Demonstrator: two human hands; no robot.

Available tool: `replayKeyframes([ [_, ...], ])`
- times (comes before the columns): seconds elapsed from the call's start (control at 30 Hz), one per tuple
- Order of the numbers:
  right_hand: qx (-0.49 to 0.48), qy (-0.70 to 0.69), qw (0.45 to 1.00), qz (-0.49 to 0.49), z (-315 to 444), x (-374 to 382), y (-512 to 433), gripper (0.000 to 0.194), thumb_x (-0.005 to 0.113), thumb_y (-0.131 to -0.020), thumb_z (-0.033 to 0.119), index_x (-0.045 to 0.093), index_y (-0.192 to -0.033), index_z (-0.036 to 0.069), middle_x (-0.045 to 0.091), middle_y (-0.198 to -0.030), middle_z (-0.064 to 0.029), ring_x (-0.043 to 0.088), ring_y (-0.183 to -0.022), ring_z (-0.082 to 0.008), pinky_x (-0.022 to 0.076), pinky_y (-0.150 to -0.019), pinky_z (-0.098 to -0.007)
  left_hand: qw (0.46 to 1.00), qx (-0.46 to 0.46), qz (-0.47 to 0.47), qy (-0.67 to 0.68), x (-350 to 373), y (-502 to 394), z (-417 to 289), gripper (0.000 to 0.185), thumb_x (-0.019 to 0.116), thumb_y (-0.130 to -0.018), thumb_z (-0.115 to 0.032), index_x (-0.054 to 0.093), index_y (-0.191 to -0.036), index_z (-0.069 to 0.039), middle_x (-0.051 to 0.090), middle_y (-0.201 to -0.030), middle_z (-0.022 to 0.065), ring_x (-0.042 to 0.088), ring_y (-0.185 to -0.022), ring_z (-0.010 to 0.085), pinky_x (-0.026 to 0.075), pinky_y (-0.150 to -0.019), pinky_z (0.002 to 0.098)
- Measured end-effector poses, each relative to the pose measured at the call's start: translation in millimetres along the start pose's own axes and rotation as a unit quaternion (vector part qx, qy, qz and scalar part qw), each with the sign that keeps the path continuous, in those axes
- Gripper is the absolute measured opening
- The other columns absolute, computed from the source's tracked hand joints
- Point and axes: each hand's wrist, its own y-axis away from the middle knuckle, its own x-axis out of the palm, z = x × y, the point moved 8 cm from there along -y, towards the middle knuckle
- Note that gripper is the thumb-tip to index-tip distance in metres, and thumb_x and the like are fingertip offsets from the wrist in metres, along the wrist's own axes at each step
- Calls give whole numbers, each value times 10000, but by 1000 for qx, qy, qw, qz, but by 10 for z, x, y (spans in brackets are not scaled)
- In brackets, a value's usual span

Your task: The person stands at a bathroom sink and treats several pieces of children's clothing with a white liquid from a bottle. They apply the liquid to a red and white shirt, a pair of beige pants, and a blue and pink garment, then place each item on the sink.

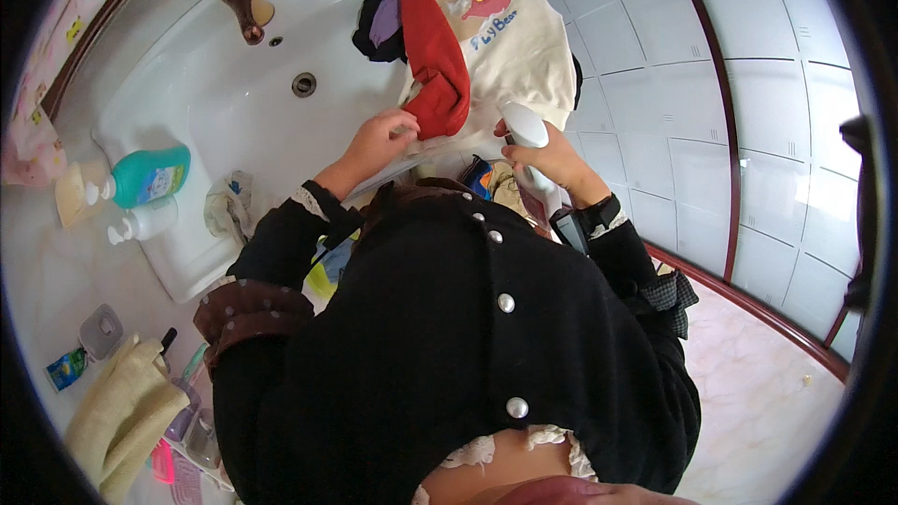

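A cream sweatshirt with red sleeves lies spread over the right end of the white washbasin. Its front bears a printed red picture and lettering, with white foam-like patches near the top. My left hand pinches the lower edge of the red sleeve, which is folded down across the front. In my right hand is a white spray bottle, held upright close to the sweatshirt's hem. Part of the bottle's body is hidden by my fingers. Dark and purple cloth shows under the sweatshirt.
A bronze-coloured faucet and a drain are in the basin. Green and white pump bottles lie at its left, beside a crumpled cloth. A yellow towel is lower left. Tiled wall rises at right.
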Motion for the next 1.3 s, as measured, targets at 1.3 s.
replayKeyframes([
  [1.3, -25, 214, 972, 93, 28, 537, -412, 478, 713, -726, 226, 604, -1165, 70, 671, -1020, -201, 646, -949, -358, 502, -851, -413, 929, -273, -165, 190, -425, 457, 656, 265, 565, -933, -271, 609, -1004, -20, 637, -821, 67, 593, -695, 139, 496, -635, 286],
])
